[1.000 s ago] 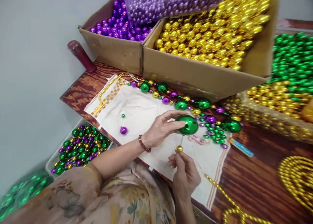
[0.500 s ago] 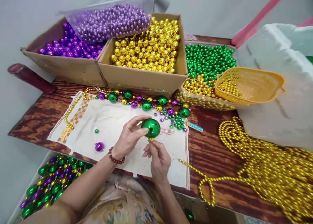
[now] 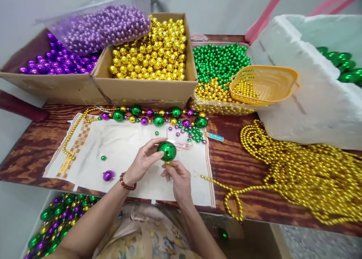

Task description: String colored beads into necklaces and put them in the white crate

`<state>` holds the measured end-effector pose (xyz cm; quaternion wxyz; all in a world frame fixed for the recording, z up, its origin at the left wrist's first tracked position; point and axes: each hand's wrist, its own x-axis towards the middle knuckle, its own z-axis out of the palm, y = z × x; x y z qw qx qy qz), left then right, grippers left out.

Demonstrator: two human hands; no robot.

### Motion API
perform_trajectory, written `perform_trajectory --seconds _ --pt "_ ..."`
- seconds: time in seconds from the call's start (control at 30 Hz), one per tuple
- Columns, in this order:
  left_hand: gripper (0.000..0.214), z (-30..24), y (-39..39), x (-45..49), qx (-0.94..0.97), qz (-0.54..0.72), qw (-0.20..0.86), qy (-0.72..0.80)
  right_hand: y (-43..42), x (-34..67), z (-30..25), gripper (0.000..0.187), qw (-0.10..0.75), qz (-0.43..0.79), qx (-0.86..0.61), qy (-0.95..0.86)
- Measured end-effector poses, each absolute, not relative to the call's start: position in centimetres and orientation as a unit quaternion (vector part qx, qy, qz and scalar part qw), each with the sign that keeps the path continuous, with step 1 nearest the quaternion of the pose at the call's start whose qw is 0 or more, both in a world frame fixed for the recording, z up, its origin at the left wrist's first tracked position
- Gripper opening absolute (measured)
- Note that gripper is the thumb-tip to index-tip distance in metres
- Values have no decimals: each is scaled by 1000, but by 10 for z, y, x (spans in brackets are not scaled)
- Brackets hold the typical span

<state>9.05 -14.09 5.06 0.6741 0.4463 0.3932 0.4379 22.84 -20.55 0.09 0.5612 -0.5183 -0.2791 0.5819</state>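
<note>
A large shiny green ball bead [image 3: 169,151] is held above the white cloth, with my left hand [image 3: 143,161] closed on its left side. A thin needle or wire [image 3: 167,133] sticks up from the ball's top. Directly beneath the ball, the fingertips of my right hand [image 3: 181,181] pinch a small gold bead [image 3: 167,163]. On the white cloth [image 3: 124,142] lie a purple ball bead [image 3: 108,175], a small green bead [image 3: 103,158] and a cluster of small green and purple beads [image 3: 195,133]. Behind them stretches a strung green, purple and gold garland [image 3: 158,120].
Cardboard boxes hold purple balls [image 3: 65,60] and gold balls [image 3: 149,49]. A tray of green beads [image 3: 220,62] bears an orange basket [image 3: 283,96]. Gold bead strands [image 3: 311,176] cover the right side, before a white foam box [image 3: 285,70]. A blue label [image 3: 215,137] lies near the cloth.
The view has swung right, bringing green balls inside the foam box into sight. Both hands keep their hold on the green ball and gold bead. A small green bead behind the ball now shows.
</note>
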Motion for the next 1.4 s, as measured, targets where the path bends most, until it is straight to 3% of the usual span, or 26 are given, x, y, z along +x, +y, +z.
perform_trajectory --seconds 0.13,0.23,0.37,0.57,0.63,0.77,0.87,1.4 --pt "37 34 -114 94 497 403 619 456 -214 241 -15 23 557 571 -540 -268" --pt "26 19 -84 112 632 322 466 529 -221 253 -20 25 559 559 -550 -269" --pt "32 6 -55 144 758 127 289 570 -225 265 -23 27 562 543 -563 -270" --pt "20 4 -45 158 767 103 249 582 -229 271 -24 27 566 521 -579 -270" --pt "15 9 -49 151 738 169 289 585 -229 272 -24 25 564 520 -581 -273" --pt "23 29 -67 134 478 391 605 503 -231 273 -21 24 549 516 -582 -307" --pt "29 48 -84 124 302 438 738 415 -233 270 -17 24 533 508 -585 -340" --pt "16 52 -101 109 182 479 784 351 -238 259 -6 23 531 497 -599 -336"
